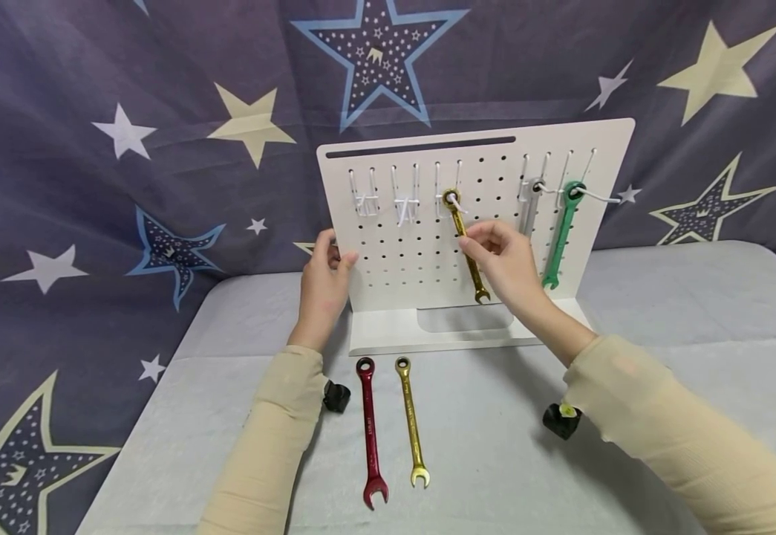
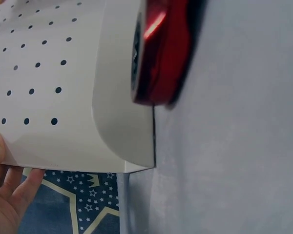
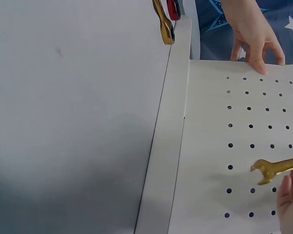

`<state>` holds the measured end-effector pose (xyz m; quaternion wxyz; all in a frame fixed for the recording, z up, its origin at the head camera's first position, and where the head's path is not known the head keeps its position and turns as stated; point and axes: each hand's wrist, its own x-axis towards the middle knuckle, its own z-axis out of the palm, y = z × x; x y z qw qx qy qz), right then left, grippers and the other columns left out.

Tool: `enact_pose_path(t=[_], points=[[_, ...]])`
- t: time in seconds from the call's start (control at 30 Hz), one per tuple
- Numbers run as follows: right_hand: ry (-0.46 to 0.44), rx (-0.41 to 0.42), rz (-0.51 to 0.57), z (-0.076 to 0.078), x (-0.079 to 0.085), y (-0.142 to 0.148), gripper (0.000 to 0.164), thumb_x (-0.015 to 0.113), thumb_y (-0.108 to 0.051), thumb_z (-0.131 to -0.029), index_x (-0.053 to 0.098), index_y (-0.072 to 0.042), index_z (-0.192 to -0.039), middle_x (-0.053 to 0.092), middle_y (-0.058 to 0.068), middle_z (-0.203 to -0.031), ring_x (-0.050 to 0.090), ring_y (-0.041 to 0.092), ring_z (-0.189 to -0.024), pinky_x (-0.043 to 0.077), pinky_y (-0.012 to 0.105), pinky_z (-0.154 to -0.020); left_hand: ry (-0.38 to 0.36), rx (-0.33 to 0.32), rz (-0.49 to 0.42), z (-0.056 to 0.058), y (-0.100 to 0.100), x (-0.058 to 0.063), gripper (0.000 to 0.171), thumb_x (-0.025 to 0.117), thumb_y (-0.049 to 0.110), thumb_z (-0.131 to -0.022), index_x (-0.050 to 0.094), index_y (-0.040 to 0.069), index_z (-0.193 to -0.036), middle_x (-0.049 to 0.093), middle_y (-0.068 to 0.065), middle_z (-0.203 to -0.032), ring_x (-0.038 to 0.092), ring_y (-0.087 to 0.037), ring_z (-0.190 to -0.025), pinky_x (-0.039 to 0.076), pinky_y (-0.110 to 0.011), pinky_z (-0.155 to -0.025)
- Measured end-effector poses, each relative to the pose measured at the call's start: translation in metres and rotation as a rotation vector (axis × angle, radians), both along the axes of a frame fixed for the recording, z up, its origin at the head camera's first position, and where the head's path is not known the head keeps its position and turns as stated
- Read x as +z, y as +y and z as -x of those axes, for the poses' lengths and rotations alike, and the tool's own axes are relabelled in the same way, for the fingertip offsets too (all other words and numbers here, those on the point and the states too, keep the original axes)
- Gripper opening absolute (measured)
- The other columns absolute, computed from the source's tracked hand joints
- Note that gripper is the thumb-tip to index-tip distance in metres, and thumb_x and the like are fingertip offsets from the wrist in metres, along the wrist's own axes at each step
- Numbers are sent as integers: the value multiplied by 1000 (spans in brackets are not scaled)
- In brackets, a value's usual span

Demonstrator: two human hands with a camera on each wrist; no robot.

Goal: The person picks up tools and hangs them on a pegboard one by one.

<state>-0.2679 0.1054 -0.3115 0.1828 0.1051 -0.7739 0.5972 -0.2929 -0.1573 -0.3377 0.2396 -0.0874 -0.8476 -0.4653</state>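
A white pegboard (image 1: 401, 286) stands upright on its base in the head view. My left hand (image 1: 324, 286) grips its left edge, thumb on the front face and fingers behind. My right hand (image 1: 504, 256) pinches a gold wrench (image 1: 475, 276) by its shaft, between thumb and fingers. The ring end of that wrench is around a white hook (image 1: 457, 202), and its open end points down. Further right, a silver wrench (image 1: 531, 208) and a green wrench (image 1: 562, 234) hang from hooks. In the right wrist view, the gold wrench's open end shows beside my fingertips.
A red wrench (image 1: 370, 435) and a yellow-gold wrench (image 1: 412, 423) lie on the grey-covered table (image 1: 227, 416) in front of the board. Two bare white hooks (image 1: 406, 206) are on the board's left side. A star-patterned curtain (image 1: 180, 148) hangs behind.
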Motion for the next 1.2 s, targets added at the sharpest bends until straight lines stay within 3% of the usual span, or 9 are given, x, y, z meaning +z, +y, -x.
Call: enact_pose_path(t=[0.47, 0.87, 1.0, 1.2], points=[[-22, -5, -85, 9, 0, 0, 24, 69, -20, -95, 67, 0, -106, 68, 12, -101, 60, 17, -90, 48, 22, -79, -6, -5, -4, 0, 0, -1, 39, 65, 17, -96, 50, 8, -132, 66, -18, -103, 61, -31, -93, 48, -41, -78], [1, 23, -95, 5, -6, 10, 24, 68, -20, -96, 69, -1, -111, 71, 15, -102, 66, 19, -85, 50, 19, -72, -13, -6, -13, -1, 0, -2, 40, 65, 16, -96, 50, 9, -133, 66, -19, -106, 61, -32, -96, 49, -42, -80], [31, -4, -68, -3, -5, 19, 25, 67, -20, -97, 68, 0, -112, 71, 11, -99, 66, 11, -82, 52, 20, -72, -14, -12, -14, -1, 0, -2, 41, 65, 16, -96, 50, 9, -134, 67, -19, -106, 61, -32, -96, 49, -42, -80], [114, -47, -28, -10, -7, 41, 24, 67, -14, -96, 68, 5, -110, 69, -8, -85, 64, 7, -74, 51, 21, -66, -7, -16, -17, -1, -1, -2, 40, 65, 14, -96, 50, 9, -133, 67, -19, -106, 62, -31, -95, 49, -41, -79]])
